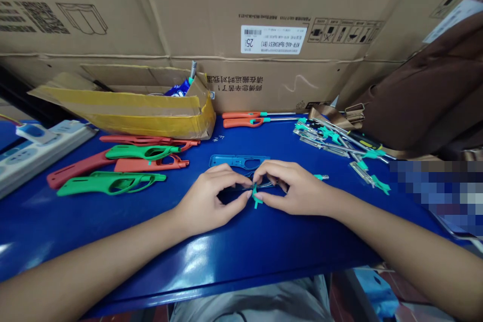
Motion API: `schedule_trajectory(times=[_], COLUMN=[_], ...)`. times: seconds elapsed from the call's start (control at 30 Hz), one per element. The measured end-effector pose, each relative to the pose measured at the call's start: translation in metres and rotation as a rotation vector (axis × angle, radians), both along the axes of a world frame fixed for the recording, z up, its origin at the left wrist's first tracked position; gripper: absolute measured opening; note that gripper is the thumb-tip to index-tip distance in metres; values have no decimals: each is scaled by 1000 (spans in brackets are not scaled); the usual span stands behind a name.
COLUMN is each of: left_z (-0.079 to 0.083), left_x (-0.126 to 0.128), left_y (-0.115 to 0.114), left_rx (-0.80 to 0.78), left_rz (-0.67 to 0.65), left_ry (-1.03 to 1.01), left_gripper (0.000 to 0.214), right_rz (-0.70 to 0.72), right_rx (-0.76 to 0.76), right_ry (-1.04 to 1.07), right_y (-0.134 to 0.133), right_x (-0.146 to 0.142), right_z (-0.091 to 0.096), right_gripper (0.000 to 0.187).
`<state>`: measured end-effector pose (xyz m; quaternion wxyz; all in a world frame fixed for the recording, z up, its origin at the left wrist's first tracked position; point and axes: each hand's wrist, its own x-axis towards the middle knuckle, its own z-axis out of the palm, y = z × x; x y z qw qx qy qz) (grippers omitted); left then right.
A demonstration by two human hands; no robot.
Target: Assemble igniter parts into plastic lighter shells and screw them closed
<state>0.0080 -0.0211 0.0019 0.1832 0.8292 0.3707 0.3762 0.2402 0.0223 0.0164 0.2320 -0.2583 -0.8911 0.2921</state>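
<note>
My left hand (213, 196) and my right hand (296, 188) meet over the middle of the blue table. Both are closed, thumbs and forefingers pinching a small teal plastic lighter trigger (257, 202) between them. Its upper part is largely covered by my fingertips. A dark, thin part runs behind the fingers, too hidden to make out. Just beyond my hands lies a blue lighter casing half (239, 161). A metal lighter tube tip with a teal end (321, 177) sticks out past my right hand.
Red and green lighter casings (113, 183) lie left, near a white power strip (49, 148). A taped carton (151, 110) stands behind them. Two orange lighters (243, 122) lie at the back. Metal tubes with teal triggers (332, 136) are piled right, beside brown cloth (426, 90).
</note>
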Motion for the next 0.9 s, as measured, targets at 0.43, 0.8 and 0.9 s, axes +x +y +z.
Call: schedule_trajectory(times=[0.43,0.8,0.9], left_z=[1,1,2], left_x=[-2,-1,-1], left_y=[2,-2,-2], left_rx=[-3,51,43], left_rz=[-12,-45,-38], left_ry=[109,96,70], left_gripper=[21,6,6], right_rz=[118,7,17], right_rx=[405,619,615], right_ry=[-130,-73,-68], right_y=[12,7,7], right_x=[9,9,9], right_z=[-2,8,7], right_gripper=[8,19,19])
